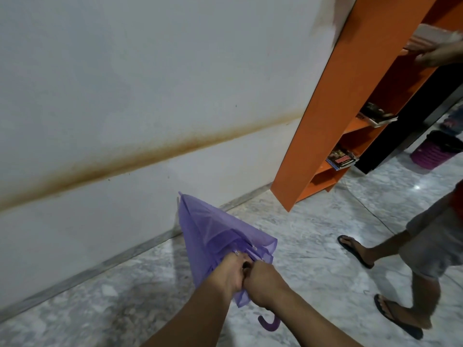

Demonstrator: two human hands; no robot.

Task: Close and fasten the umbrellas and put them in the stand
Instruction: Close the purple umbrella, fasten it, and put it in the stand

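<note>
The person held a purple umbrella (215, 236) at about six o'clock in the view, its tip pointing toward twelve o'clock at the wall (125, 96) and its hooked handle (269, 324) hanging below the wrists. The canopy was collapsed but loose, its folds fanning out toward three o'clock. The left hand (231, 274) was curled round the gathered fabric near the canopy's open end, and the right hand (263, 284), touching it from four o'clock, pinched closed on something at the same spot, probably the strap, though the strap itself could not be made out. The step in hand appeared to be the fastening. No stand could be picked out with certainty; a dark-topped pink bin (436, 152) stood at about two o'clock past the orange shelf (325, 121), and whether it served as the stand could not be told. Several things could go wrong from here: the loose folds could slip from the left hand's grip and billow open, the strap could close over bunched fabric and fail to catch, and a bystander (426, 246) in sandals stood close at three o'clock, so swinging the tip round toward the bin risked striking them or the shelf.
</note>
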